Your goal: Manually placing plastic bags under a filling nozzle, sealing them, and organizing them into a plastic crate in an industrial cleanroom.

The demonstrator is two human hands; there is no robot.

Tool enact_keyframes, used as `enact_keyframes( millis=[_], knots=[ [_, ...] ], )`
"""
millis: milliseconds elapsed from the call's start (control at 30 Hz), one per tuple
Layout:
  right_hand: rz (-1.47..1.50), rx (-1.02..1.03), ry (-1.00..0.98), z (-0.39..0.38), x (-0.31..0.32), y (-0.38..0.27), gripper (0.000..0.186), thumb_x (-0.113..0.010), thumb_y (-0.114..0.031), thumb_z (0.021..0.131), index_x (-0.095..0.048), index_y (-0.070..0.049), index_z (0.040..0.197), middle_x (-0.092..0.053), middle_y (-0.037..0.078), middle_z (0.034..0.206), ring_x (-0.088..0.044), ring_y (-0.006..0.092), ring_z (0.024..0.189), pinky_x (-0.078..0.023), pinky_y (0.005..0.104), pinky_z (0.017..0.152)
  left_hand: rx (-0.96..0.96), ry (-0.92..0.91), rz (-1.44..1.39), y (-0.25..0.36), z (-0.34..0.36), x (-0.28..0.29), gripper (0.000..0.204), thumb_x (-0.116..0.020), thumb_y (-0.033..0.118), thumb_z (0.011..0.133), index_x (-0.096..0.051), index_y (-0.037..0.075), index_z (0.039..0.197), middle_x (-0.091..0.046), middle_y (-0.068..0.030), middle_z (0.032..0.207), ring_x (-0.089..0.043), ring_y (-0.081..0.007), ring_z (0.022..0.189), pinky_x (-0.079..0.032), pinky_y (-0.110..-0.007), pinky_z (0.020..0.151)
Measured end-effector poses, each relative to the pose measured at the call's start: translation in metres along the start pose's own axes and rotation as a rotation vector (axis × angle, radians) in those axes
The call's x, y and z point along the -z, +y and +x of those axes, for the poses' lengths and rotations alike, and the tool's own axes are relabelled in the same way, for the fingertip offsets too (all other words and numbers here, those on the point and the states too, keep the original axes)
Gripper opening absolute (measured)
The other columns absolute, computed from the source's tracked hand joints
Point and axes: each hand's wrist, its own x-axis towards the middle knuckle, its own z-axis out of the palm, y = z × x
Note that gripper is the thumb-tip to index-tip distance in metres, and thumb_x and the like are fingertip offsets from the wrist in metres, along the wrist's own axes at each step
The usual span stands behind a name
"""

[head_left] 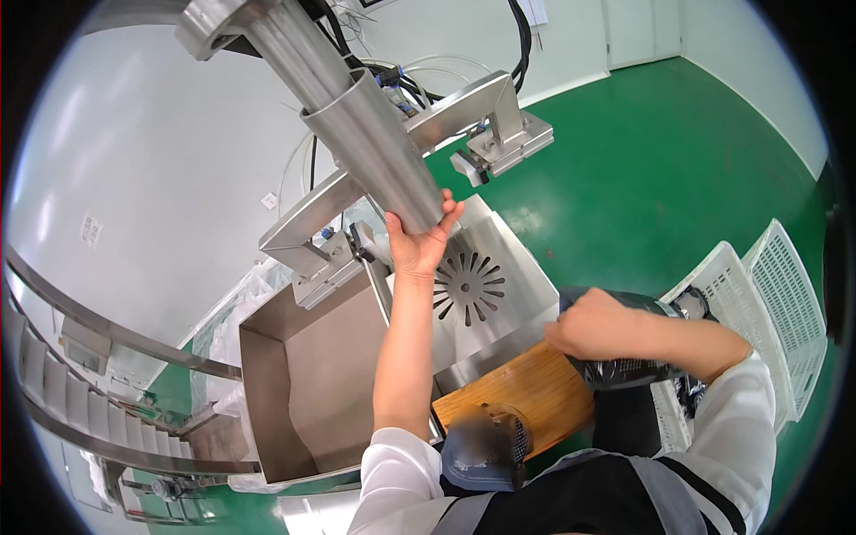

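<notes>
My left hand (422, 242) reaches up and grips the lower end of an upright steel tube (379, 147), thumb on one side and fingers on the other. Any contents of the tube are hidden. Below it lies a steel plate with a ring of slots (465, 287). At the right, my right hand (593, 325) is closed in a fist on the edge of a black plastic bag (615, 373) with pale print. The bag hangs beside the plate, close to a white basket (722, 267); the fingertips are turned out of sight.
Steel clamp blocks (508, 143) flank the tube on a crossbar. To the left sits a deep steel tray (334, 383), with a slatted conveyor (80, 392) curving past it. A wooden top (535, 383) is nearest me. A second white basket (789, 294) leans at the right.
</notes>
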Motion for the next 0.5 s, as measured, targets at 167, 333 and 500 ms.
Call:
enact_keyframes(
  millis=[167,333,500],
  knots=[
    [0.018,0.051,0.112,0.029,0.011,0.004,0.018,-0.052,-0.017,0.078,-0.056,-0.004,0.067,-0.056,0.015,0.056,-0.059,0.0336,0.053,-0.045,0.0425,0.047,0.347,-0.063,-0.616,0.016,-0.021,0.025,0.029,-0.062,0.009,0.081,-0.051,-0.004,0.104,-0.052,-0.0227,0.100,-0.056,-0.0205,0.076,-0.057,-0.028,0.069],
    [0.083,0.096,0.195,0.040,0.004,-0.004,0.020,-0.053,-0.019,0.080,-0.056,-0.003,0.069,-0.056,0.016,0.055,-0.057,0.0349,0.052,-0.044,0.0441,0.047,0.072,0.448,-0.880,0.022,-0.041,0.001,0.025,-0.047,-0.006,0.083,-0.046,-0.009,0.108,-0.050,-0.0200,0.098,-0.059,-0.0214,0.081,-0.056,-0.031,0.079],
    [0.091,0.122,0.313,0.057,0.000,-0.008,0.015,-0.053,-0.020,0.081,-0.054,-0.007,0.075,-0.052,0.013,0.050,-0.055,0.0322,0.048,-0.044,0.0423,0.046,-0.243,0.572,-0.500,0.010,-0.069,-0.018,0.023,-0.043,-0.009,0.080,-0.041,-0.011,0.104,-0.044,-0.0287,0.121,-0.043,-0.0319,0.118,-0.038,-0.040,0.103]
  ],
)
